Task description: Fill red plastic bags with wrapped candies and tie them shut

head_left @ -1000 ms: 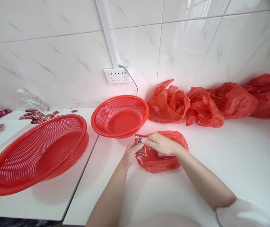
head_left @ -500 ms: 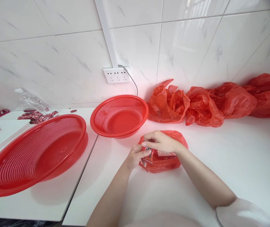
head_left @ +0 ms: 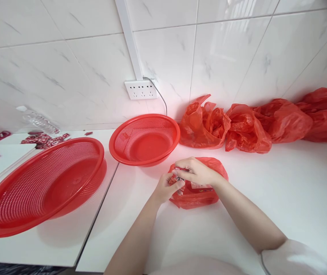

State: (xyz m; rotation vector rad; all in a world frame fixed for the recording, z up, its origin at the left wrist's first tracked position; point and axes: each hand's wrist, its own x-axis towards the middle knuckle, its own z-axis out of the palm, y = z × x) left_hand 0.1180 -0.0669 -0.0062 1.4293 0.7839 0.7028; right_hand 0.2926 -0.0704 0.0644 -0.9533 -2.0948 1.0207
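Meeting lower centre, left hand (head_left: pixel 163 189) and right hand (head_left: pixel 197 172) are pinching a packet (head_left: pixel 180 178).
Slackening fingers could be dropping it onto the red bag (head_left: pixel 199 201).

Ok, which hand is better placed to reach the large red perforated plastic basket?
Likely the left hand: it's nearer the large basket; the right hand is over a red plastic bag.
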